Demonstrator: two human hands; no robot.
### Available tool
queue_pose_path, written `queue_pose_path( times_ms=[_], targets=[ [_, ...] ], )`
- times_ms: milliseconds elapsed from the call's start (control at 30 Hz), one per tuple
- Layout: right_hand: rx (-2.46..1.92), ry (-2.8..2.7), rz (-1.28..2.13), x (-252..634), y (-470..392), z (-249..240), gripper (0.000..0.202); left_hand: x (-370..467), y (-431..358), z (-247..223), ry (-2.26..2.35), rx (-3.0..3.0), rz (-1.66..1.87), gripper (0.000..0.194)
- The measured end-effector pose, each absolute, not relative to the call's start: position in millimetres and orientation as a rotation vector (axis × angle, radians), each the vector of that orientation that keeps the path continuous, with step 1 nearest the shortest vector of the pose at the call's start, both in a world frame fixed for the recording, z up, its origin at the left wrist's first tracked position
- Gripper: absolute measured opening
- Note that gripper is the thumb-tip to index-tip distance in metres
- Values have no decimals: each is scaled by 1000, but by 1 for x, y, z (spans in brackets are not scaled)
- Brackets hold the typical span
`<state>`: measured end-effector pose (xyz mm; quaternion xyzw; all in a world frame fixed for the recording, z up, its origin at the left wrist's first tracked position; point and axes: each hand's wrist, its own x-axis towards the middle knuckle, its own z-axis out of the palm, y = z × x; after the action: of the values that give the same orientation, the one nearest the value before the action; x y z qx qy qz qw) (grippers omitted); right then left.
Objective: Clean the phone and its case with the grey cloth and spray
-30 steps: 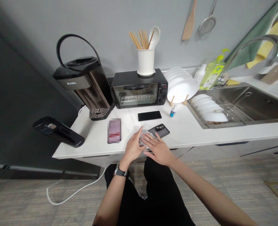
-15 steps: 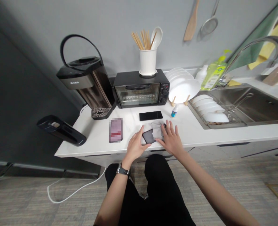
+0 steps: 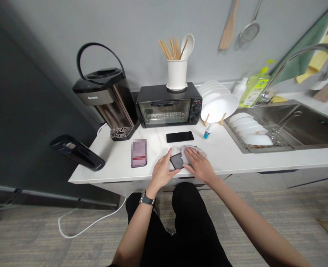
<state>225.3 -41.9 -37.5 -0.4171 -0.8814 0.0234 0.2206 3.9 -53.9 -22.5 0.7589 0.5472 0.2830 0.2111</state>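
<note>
A dark phone-like slab point(image 3: 176, 161) lies flat near the counter's front edge. My left hand point(image 3: 161, 171) grips its left end between thumb and fingers. A thin grey cloth point(image 3: 185, 157) covers the slab's right part, and my right hand point(image 3: 199, 165) presses on it, fingers together. Just behind them lies a black phone point(image 3: 179, 137). A small white bottle with a blue label point(image 3: 207, 132) stands behind my right hand. To the left rests another phone point(image 3: 139, 153), its screen pixelated.
Behind stand a black toaster oven point(image 3: 168, 105) and a water dispenser point(image 3: 112, 100). A dark flask point(image 3: 79, 152) is at the left edge. White plates point(image 3: 221, 107) and a sink point(image 3: 300, 122) are on the right.
My right hand has moved left onto the cloth, its fingers closer together. The cloth is more bunched, with its edge showing right of the fingers. The view has shifted slightly.
</note>
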Motion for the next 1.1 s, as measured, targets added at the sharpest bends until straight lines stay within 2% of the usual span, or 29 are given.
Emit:
queue_pose_path(
  times_ms=[100,167,267,367,533,633,733,833,1100],
  targets=[
    [-1015,-2521,118,225,-45,-37,81,4,-54,-23,1513,2114,790,102],
    [-887,-2593,197,224,-46,-36,75,4,-54,-23,1510,2118,793,101],
    [-1075,-2466,143,224,-44,-35,68,4,-54,-25,1508,2127,810,104],
    [-1102,-2458,92,226,-37,-36,78,4,-54,-27,1504,2138,815,106],
    [-1184,-2363,109,223,-31,-37,56,3,-53,-26,1502,2122,820,104],
    [-1140,-2406,118,219,-35,-38,57,3,-54,-24,1494,2120,816,105],
    [-982,-2472,314,224,-35,-33,54,1,-54,-24,1464,2150,808,104],
    [-1031,-2281,443,237,-23,-25,52,0,-55,-25,1444,2164,791,107],
    [-1104,-2054,496,238,-5,-22,35,0,-55,-25,1461,2165,787,105]
  ],
)
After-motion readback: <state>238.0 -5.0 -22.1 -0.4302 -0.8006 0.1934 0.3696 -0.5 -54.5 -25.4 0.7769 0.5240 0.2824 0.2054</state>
